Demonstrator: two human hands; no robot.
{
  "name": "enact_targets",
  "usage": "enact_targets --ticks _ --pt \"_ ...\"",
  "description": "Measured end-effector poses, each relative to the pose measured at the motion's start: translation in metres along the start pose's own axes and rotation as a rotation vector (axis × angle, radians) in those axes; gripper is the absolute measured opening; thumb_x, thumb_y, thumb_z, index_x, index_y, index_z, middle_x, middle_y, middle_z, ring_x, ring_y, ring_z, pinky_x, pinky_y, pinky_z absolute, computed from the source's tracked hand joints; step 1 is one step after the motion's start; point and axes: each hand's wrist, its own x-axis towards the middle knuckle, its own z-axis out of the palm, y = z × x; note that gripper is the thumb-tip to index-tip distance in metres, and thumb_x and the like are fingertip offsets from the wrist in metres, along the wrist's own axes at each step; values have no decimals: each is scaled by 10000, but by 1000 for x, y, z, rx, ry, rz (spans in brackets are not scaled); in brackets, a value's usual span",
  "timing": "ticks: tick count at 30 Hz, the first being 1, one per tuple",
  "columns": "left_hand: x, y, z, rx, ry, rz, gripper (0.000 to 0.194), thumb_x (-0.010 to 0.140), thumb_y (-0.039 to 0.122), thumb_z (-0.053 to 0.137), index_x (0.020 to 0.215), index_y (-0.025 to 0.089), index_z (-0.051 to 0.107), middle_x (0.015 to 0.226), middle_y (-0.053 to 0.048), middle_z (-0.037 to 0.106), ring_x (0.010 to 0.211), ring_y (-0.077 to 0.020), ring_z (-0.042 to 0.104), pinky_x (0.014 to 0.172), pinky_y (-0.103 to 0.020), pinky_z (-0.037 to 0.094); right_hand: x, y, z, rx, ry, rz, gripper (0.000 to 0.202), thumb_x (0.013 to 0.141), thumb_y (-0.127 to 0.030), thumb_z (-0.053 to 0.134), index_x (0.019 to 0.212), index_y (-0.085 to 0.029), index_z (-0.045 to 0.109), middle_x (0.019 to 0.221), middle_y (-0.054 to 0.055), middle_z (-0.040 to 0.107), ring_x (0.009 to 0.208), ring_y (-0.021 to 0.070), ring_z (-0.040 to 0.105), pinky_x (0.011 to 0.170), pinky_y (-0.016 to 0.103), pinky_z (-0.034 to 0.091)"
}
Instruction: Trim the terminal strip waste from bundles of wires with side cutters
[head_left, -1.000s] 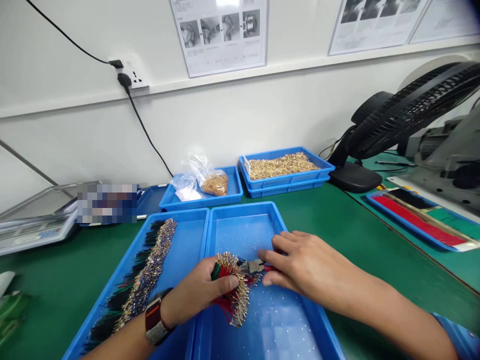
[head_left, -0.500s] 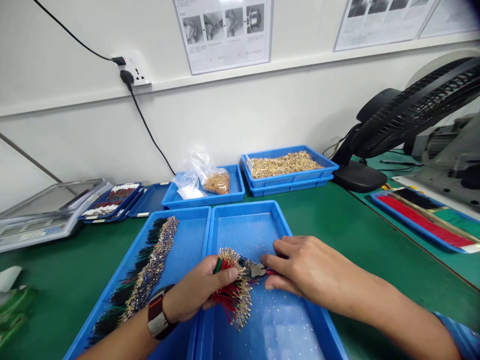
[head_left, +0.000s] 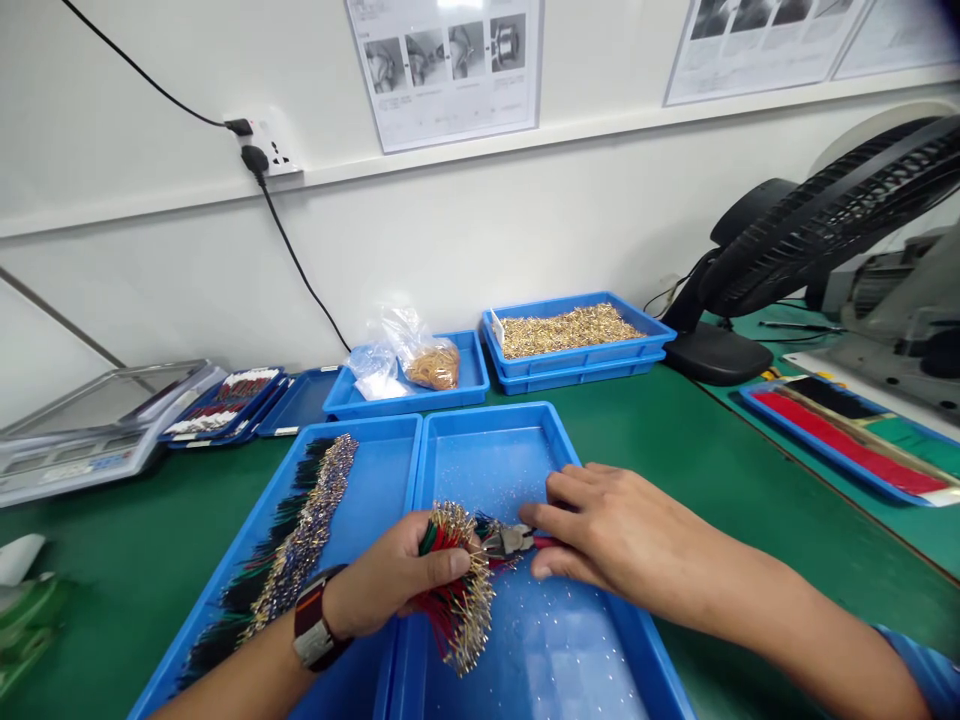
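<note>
My left hand [head_left: 412, 565] is closed round a thick bundle of wires [head_left: 469, 620], red, green and black, with shiny metal tips fanning outward. In my right hand [head_left: 600, 520] is a pair of pliers [head_left: 511, 541] with red handles; its jaws reach the upper right side of the bundle. Whether the jaws grip a wire tip is too small to tell. Both hands are over the right blue tray [head_left: 555, 640], whose floor is dotted with small bright bits. To the left, another blue tray [head_left: 386, 450] holds a long row of dark wires with metal tips [head_left: 300, 540].
Behind stand a blue tray with plastic bags [head_left: 431, 365] and stacked trays of small gold parts [head_left: 570, 330]. A black fan [head_left: 810, 230] and a tray of coloured wires [head_left: 847, 430] are at right. Scales [head_left: 97, 450] and small trays [head_left: 225, 400] sit at left.
The wire bundle has turned slightly and shifted a little left and down in my left hand, whose thumb has moved left. The pliers stay close to the same spot.
</note>
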Motion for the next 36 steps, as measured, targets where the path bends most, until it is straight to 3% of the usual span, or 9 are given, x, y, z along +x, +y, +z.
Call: enact_targets --ticks 7,16,22,28,36 --pt "1 2 4 -41 -5 -1 650 737 712 873 968 145 653 679 62 527 482 -44 322 425 -206 212 1 -3 1 36 18 -14 429 1111 -565 481 1061 -205 708 868 38 607 756 217 584 692 357 379" --pt "7 -4 -1 97 4 -7 597 859 719 767 910 135 653 657 69 466 475 -43 290 388 -200 204 -3 -3 -1 25 9 -1 435 1124 -558 456 960 -215 666 803 14 590 659 190 532 604 353 278" --pt "3 -2 -2 72 -28 -1 667 810 731 805 1074 129 690 692 59 536 465 -44 308 393 -200 221 -4 -3 -7 -7 52 13 459 1123 -575 431 1033 -213 698 808 19 586 678 209 540 625 357 292" --pt "1 2 1 -11 -15 22 621 744 665 896 1010 144 687 790 -1 623 583 -87 463 497 -201 314 -4 0 -6 -16 61 12 440 1119 -565 453 1066 -212 711 827 24 597 707 222 565 653 362 336" --pt "2 -1 0 -1 -42 52 632 728 662 907 1015 142 693 853 -36 657 714 -146 538 622 -234 432 -3 -2 -7 14 34 20 422 1113 -558 480 1069 -206 708 861 29 611 739 222 582 676 360 367"
